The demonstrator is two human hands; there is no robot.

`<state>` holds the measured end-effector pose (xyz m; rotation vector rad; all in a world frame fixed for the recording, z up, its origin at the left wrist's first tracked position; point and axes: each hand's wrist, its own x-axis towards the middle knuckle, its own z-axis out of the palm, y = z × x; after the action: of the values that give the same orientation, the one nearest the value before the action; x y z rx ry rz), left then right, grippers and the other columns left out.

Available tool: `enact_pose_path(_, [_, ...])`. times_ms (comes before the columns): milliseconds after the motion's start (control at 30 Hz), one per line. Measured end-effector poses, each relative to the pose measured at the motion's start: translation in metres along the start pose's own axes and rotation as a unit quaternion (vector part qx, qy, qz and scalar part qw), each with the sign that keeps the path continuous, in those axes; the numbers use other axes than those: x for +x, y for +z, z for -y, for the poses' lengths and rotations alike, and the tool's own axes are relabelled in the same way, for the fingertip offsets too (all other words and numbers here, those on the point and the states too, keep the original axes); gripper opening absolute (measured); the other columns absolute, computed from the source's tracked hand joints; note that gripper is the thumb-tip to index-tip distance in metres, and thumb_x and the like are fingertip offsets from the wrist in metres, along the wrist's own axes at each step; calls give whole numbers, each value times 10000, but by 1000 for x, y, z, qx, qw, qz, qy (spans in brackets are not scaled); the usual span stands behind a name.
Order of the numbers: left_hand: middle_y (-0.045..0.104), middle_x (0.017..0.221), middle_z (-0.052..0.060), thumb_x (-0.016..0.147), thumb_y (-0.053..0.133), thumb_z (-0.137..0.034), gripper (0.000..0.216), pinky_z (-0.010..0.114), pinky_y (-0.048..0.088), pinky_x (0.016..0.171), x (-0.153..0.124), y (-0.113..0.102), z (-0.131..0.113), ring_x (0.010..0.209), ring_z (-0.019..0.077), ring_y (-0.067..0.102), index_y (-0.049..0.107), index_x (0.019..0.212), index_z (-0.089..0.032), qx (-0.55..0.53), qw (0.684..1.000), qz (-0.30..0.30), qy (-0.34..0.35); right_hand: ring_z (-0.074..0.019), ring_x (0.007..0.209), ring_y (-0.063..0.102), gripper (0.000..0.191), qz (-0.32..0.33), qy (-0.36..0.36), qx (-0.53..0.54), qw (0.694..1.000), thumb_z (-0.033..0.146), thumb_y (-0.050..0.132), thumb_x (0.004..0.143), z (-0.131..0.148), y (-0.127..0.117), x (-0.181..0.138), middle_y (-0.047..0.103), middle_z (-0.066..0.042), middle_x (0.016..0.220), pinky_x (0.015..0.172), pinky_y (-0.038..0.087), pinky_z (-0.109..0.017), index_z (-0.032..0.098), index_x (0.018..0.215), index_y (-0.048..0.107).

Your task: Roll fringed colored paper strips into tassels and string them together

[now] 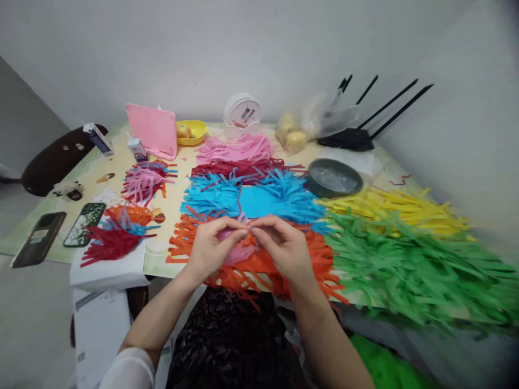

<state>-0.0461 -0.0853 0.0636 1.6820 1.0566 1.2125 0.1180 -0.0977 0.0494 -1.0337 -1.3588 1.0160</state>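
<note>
My left hand (214, 246) and my right hand (281, 246) meet above a pile of orange fringed paper (182, 237). Both are closed in a pinch on a piece of pink fringed paper (242, 253), whose strips hang between and below the fingers. The exact spot under the fingertips is too small to make out. Just beyond the hands lies blue fringed paper (255, 201). Behind it come dark red fringed paper (227, 168) and a pink stack of fringed paper (239, 148).
Green (409, 259) and yellow fringed paper (389, 208) spread rightward, near a dark bowl (334, 178) and a black router (346, 139). On the left are mixed-colour tassels (117, 232), two phones (40, 237) and a pink tablet case (152, 129). A yellow dish (198, 127) stands behind.
</note>
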Motion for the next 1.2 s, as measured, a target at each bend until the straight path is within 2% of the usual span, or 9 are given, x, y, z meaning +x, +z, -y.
enact_pose_path(200, [751,802,28,846,686,-233,82,226,530,709,-4,5,1,727,135,680,717,820,-162,-22,1000,-15,-8,-69,453,468,194,-19,41,55,997,378,684,854,-7,8,-2,615,26,641,435,398,-199,185,848,676])
enact_pose_path(333, [742,779,22,849,686,-228,81,219,525,709,-4,6,3,722,130,676,711,809,-162,-11,1000,-26,1,-82,500,497,216,-36,35,45,998,402,681,853,-9,10,-4,640,5,692,465,424,-208,187,873,677])
enact_pose_path(500, [731,773,17,843,691,-219,77,204,532,707,-4,9,5,727,120,676,700,796,-159,-33,999,-26,10,-77,459,489,220,-6,52,76,996,402,688,844,-9,8,-2,600,29,632,453,429,-210,185,863,657])
enact_pose_path(633, [715,775,16,826,717,-260,111,209,551,687,-4,13,8,714,121,680,677,817,-157,-71,996,-45,-13,-62,426,454,175,-15,54,91,994,357,677,853,-11,10,-1,560,53,586,433,400,-195,185,838,647])
enact_pose_path(767, [724,762,23,828,723,-302,156,225,580,688,-6,14,11,706,136,708,679,804,-154,-119,991,-37,-43,-56,447,460,133,-43,56,96,993,320,675,854,-13,13,-3,613,37,656,433,377,-186,191,875,657])
enact_pose_path(967, [755,755,19,835,715,-246,95,218,597,650,-12,15,16,648,145,739,682,832,-157,-159,984,-45,-68,-49,444,427,130,32,66,82,994,309,699,832,-12,5,0,593,38,637,414,328,-184,181,849,678])
enact_pose_path(1100, [778,810,39,817,735,-291,175,245,611,659,-12,17,21,662,169,752,693,921,-157,-198,975,-29,-96,-49,416,416,146,-2,68,65,996,322,703,828,-12,0,1,611,31,627,394,317,-189,177,828,687])
enact_pose_path(1200, [784,823,51,763,780,-285,211,250,612,693,-11,17,20,710,178,754,732,919,-151,-182,979,-19,-93,-55,413,415,145,-16,59,36,997,321,699,833,-9,2,-1,593,37,590,397,325,-194,178,814,688])
